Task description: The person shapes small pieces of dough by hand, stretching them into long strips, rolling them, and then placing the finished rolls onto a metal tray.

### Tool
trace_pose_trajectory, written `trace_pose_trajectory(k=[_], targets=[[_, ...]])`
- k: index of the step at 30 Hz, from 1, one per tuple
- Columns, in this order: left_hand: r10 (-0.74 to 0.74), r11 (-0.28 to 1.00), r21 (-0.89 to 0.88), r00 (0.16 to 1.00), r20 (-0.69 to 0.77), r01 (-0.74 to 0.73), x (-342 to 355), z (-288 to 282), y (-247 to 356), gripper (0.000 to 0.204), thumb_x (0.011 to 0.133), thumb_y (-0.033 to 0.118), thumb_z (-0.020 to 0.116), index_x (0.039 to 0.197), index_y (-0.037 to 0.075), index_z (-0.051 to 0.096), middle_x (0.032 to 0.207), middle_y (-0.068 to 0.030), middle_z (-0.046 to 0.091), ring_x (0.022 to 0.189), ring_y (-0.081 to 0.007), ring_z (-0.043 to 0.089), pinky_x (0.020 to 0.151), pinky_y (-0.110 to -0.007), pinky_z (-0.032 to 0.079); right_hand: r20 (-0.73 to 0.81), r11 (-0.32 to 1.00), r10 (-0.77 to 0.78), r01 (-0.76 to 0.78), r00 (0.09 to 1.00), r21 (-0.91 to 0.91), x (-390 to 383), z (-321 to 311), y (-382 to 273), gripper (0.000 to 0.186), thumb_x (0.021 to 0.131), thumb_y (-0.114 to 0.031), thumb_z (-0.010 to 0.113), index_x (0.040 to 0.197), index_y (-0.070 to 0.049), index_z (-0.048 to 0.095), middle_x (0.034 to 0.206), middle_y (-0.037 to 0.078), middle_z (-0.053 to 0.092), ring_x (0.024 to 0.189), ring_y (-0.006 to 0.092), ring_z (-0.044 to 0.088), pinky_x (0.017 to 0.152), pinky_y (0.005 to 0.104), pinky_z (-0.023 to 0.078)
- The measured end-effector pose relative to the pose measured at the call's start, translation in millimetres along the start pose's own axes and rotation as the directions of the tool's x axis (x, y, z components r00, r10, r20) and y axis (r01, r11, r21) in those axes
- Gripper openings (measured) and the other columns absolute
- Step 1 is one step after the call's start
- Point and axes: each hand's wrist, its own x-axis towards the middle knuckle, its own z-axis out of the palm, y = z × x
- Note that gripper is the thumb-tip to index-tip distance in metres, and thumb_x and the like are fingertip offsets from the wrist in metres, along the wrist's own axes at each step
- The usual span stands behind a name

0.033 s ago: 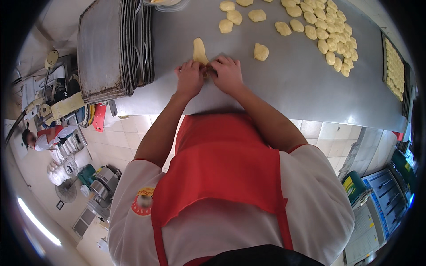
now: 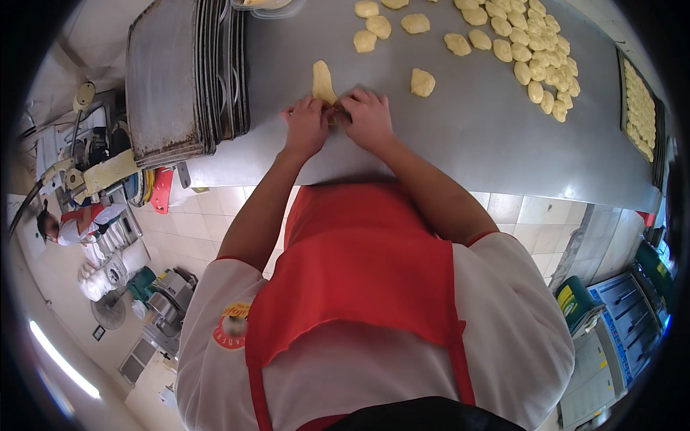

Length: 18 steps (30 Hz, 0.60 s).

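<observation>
In the head view, your left hand (image 2: 307, 129) and right hand (image 2: 365, 117) pinched the near end of a dough strip (image 2: 322, 80), stretching ahead of them on the desk (image 2: 453, 144); it looked half-shaped, the dough lumps (image 2: 520, 53) rightward seemingly unshaped.

A long, flattened yellow dough strip (image 2: 323, 80) lies on the table (image 2: 489, 136).

Even, moderately bright indoor light washes a steel tabletop (image 2: 496, 147), glare catching its curved front edge. 1 white tube (image 2: 63, 359) glows at lower left; bluish light (image 2: 668, 322) flares far right. Shadow darkens the gap between left hand (image 2: 307, 126) and right hand (image 2: 368, 118). Fisheye distortion bends outlines toward a black rim; a blurred patch marks a distant co-worker (image 2: 79, 221).
</observation>
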Motion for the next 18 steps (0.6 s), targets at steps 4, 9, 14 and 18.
trace_pose_trajectory(k=[4,9,14,18], targets=[[0.047,0.995,-0.087,0.999,-0.025,-0.049,-2.9,-0.1,-11.0,0.013,0.1,0.022,0.068,0.11,0.013,0.07,0.108,-0.0051,0.064,0.113,-0.0283,0.061,0.098,-0.05,0.034,0.001,1.0,-0.013,0.013,1.0,-0.022,-0.1,3.5,-0.1,0.015,0.092,-0.027,0.078,0.105,-0.02,0.075,0.109,0.0,0.065,0.111,0.0233,0.064,0.093,0.0474,0.042],[0.088,0.993,-0.066,0.988,-0.127,-0.097,-5.5,6.5,-14.1,0.01,0.099,0.02,0.069,0.107,0.014,0.07,0.107,-0.0048,0.064,0.112,-0.0284,0.059,0.096,-0.05,0.033,0.066,0.988,-0.113,0.119,0.991,-0.098,4.1,4.7,1.9,0.015,0.095,-0.024,0.071,0.107,-0.014,0.073,0.116,0.006,0.064,0.117,0.026,0.06,0.099,0.0489,0.039],[0.036,0.999,-0.018,0.978,-0.206,-0.041,-5.7,13.3,-7.8,0.01,0.099,0.02,0.069,0.107,0.015,0.071,0.109,-0.0043,0.063,0.114,-0.0292,0.058,0.098,-0.05,0.033,0.142,0.982,-0.141,0.156,0.98,-0.105,6.8,4.2,6.0,0.016,0.095,-0.021,0.068,0.108,-0.013,0.072,0.117,0.007,0.062,0.12,0.0275,0.057,0.102,0.0491,0.037],[-0.068,0.998,-0.023,0.956,-0.287,0.063,-9.3,17.3,1.4,0.011,0.099,0.021,0.069,0.108,0.016,0.071,0.112,-0.0038,0.063,0.115,-0.0286,0.058,0.1,-0.051,0.033,0.132,0.986,-0.157,0.163,0.979,-0.037,4.3,1.6,8.4,0.016,0.095,-0.019,0.067,0.109,-0.013,0.072,0.117,0.007,0.062,0.12,0.0277,0.057,0.105,0.0485,0.036]])
